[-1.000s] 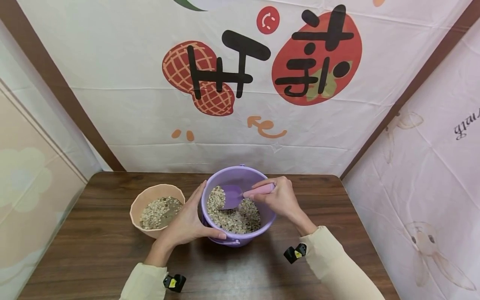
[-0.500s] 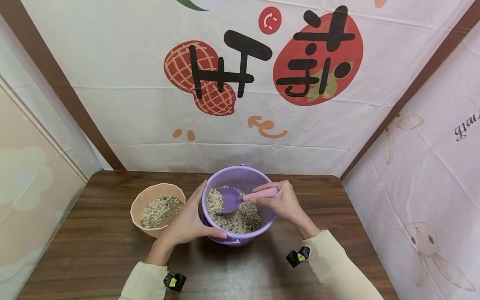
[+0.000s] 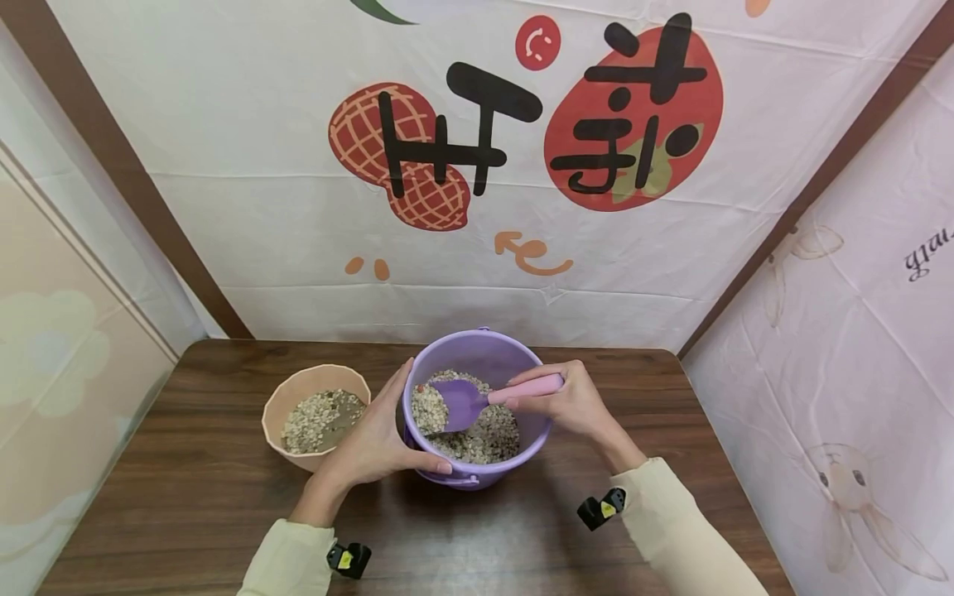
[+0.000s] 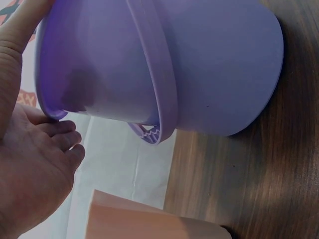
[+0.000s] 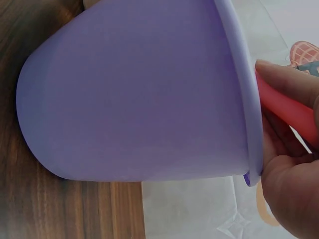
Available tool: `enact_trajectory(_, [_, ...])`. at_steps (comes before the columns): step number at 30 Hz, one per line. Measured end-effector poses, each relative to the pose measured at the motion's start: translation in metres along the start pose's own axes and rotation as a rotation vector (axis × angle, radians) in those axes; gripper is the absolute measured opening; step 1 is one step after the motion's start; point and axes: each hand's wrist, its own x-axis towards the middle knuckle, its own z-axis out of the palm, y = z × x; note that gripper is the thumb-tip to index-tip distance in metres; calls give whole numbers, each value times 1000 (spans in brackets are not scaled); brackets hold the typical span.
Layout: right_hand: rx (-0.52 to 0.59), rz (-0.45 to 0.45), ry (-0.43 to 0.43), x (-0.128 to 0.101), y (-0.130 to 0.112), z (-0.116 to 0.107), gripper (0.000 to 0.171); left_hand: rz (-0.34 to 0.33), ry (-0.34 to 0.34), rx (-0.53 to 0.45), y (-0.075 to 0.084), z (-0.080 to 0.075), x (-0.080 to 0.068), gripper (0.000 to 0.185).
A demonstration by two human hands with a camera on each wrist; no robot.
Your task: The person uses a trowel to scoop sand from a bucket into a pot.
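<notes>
A purple bucket (image 3: 533, 439) stands on the table with small, pale, gravel-like grains (image 3: 492, 434) in it. My left hand (image 3: 373, 443) holds the bucket's rim from the left, thumb along the near side and fingers round the far left. In the left wrist view the curled fingertips (image 4: 67, 137) meet the rim. My right hand (image 3: 570, 401) grips the pink handle of a toy shovel (image 3: 529, 389) over the bucket's right side. The shovel's purple blade lies inside the bucket, with a heap of grains (image 3: 430, 410) at its left end.
Left of the bucket, partly behind my left forearm, stands a peach-coloured bowl (image 3: 279, 397) holding similar grains and a murky patch. Both containers rest on a dark wooden table (image 3: 186, 497). A printed white cloth (image 3: 268, 207) rises behind the table's far edge.
The shovel's blade has come up out of the grains, flattened and shifted slightly nearer, and grains now lie at its tip. My right hand moved slightly right and nearer; my left hand kept its hold.
</notes>
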Motion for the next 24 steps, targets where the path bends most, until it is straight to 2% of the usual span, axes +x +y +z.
enact_trajectory(4, [42,28,28,-2,1,-2,29,1,1,-3,0,0,0,151])
enact_trajectory(11, [85,23,56,-8,2,-7,30,11,6,1,0,1,0,150])
enact_trajectory(24, [215,65,149,-25,-3,-21,34,-36,4,17,1,0,-1,154])
